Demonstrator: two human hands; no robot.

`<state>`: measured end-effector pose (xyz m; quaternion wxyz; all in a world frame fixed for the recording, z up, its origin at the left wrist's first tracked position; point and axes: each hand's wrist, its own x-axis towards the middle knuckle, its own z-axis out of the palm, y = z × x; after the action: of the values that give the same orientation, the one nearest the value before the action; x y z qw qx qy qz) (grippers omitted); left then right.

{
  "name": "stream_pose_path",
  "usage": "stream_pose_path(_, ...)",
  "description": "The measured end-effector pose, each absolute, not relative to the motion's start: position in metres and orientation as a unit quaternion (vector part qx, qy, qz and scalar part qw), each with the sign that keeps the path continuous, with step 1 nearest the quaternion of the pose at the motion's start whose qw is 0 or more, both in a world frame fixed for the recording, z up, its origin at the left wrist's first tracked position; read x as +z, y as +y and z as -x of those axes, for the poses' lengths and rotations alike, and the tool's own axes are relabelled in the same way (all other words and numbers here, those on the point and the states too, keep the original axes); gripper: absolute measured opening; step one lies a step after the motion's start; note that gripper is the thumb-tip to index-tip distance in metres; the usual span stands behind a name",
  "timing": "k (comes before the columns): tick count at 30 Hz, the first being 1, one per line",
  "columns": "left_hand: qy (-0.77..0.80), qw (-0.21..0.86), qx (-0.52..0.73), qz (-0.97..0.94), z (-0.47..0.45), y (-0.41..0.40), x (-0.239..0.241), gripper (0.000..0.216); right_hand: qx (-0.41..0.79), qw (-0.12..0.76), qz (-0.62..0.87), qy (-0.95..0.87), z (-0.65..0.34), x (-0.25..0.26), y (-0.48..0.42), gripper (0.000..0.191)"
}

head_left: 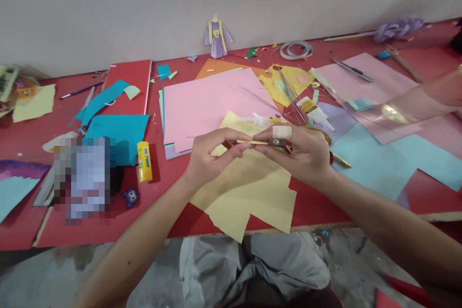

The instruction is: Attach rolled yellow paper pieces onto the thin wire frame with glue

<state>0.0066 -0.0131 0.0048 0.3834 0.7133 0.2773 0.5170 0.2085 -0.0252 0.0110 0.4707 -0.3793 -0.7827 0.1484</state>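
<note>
My left hand is closed, pinching a small thin piece of yellow paper between thumb and fingers. From the other side, the fingertips of my right hand meet at the same paper. A pair of scissors is tucked in my right hand; the pivot screw shows by the index finger, and most of the handles are hidden. A white bandage wraps one right finger. Beneath both hands lies a cut sheet of pale yellow paper. A white-tipped glue tube rests just beyond my fingers.
Pink sheets are stacked behind my hands. A yellow glue stick stands at left, near blue paper. A glue bottle and thin wires lie at right. A paper dress figure leans on the wall. Another person's blurred arm reaches in.
</note>
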Motion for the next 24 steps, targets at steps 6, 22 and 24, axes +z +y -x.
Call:
stream_pose_path(6,0.276,0.382,0.519,-0.713,-0.0065,-0.0121,0.0037,0.007,0.134,0.469,0.377,-0.787,-0.2068,0.0099,-0.0251,0.012)
stream_pose_path(22,0.324,0.324,0.529,-0.714,-0.0059,-0.0127,0.0063,0.019,0.143,0.48,0.392,-0.771,-0.2084,0.0113,-0.0252,0.013)
stream_pose_path(24,0.319,0.308,0.526,-0.726,-0.0049,-0.0116,0.007,0.015,0.144,0.48,0.397,-0.769,-0.2085,0.0112,-0.0253,0.012)
